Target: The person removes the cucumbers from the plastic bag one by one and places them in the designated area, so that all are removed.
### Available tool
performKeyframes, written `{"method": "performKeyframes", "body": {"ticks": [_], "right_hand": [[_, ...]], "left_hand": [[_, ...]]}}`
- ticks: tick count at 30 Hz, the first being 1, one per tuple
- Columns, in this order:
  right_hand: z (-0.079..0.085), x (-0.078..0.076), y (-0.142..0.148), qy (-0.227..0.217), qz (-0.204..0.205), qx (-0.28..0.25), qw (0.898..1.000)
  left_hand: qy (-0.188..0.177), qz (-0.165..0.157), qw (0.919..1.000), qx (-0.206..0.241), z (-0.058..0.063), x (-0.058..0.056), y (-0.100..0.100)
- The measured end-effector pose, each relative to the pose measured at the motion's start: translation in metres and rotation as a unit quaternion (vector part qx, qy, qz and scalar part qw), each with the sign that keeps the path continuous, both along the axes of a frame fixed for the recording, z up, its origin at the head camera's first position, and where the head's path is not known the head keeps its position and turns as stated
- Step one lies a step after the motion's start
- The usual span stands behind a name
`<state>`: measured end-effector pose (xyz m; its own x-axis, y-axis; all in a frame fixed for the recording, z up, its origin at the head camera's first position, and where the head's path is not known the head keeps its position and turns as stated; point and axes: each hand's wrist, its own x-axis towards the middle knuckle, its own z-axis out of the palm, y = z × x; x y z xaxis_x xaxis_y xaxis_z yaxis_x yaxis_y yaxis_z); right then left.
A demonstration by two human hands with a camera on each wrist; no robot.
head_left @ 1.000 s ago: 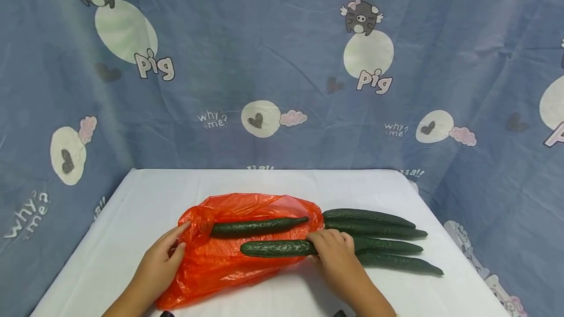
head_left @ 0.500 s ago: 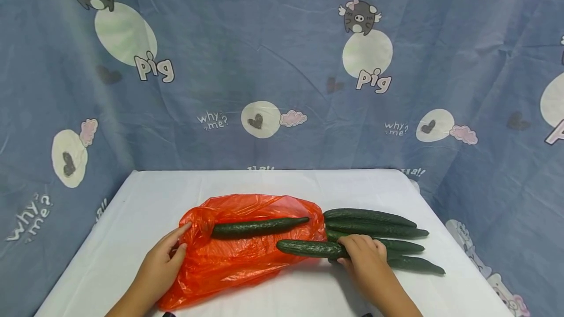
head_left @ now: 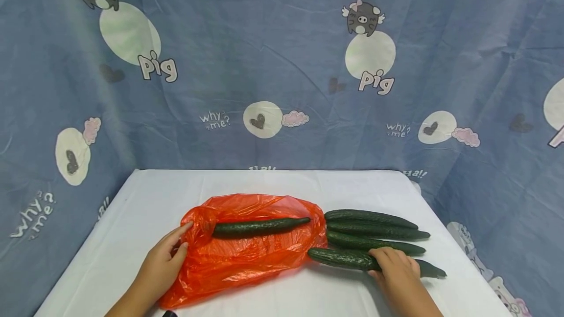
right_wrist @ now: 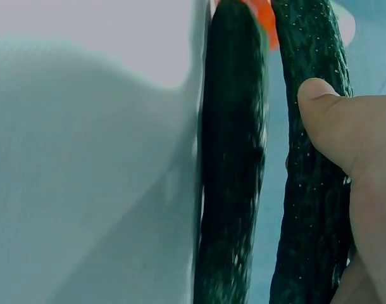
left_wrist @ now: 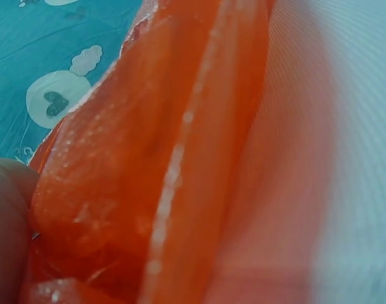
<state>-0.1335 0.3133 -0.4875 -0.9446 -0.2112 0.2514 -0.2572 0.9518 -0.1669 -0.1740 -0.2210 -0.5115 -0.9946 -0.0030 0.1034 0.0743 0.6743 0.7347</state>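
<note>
My left hand [head_left: 160, 265] holds the left edge of a thin red plastic bag [head_left: 246, 260], thumb and index finger at its crumpled fold; the left wrist view shows the bag [left_wrist: 136, 152] close up. One dark green cucumber [head_left: 260, 227] lies across the bag, its left end against that fold. My right hand [head_left: 398, 275] grips another cucumber [head_left: 339, 257] around its middle, thumb along its side in the right wrist view. This held cucumber [right_wrist: 316, 190] is over the front cucumber [right_wrist: 231, 158] of the row, whose stem end [head_left: 432, 270] shows past my hand.
Further cucumbers lie side by side right of the bag: a back one [head_left: 370, 217], a second [head_left: 379, 230] and a third [head_left: 374, 242]. The table has a white cloth [head_left: 282, 180]. A blue printed curtain [head_left: 282, 62] surrounds its back and sides.
My right hand has carried its cucumber right and slightly toward me, off the bag and over the front of the row. The left hand and the cucumber on the bag have stayed put.
</note>
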Motion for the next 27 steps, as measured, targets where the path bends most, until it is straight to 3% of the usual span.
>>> {"method": "performKeyframes", "body": {"ticks": [8, 27], "right_hand": [[-0.005, 0.006, 0.022, -0.053, -0.036, 0.008, 0.998], [-0.015, 0.006, 0.038, -0.048, -0.022, 0.03, 0.998]], "left_hand": [[-0.015, 0.004, 0.9999, 0.007, 0.004, 0.001, 0.003], [-0.015, 0.001, 0.9999, 0.006, 0.003, 0.001, 0.001]]}}
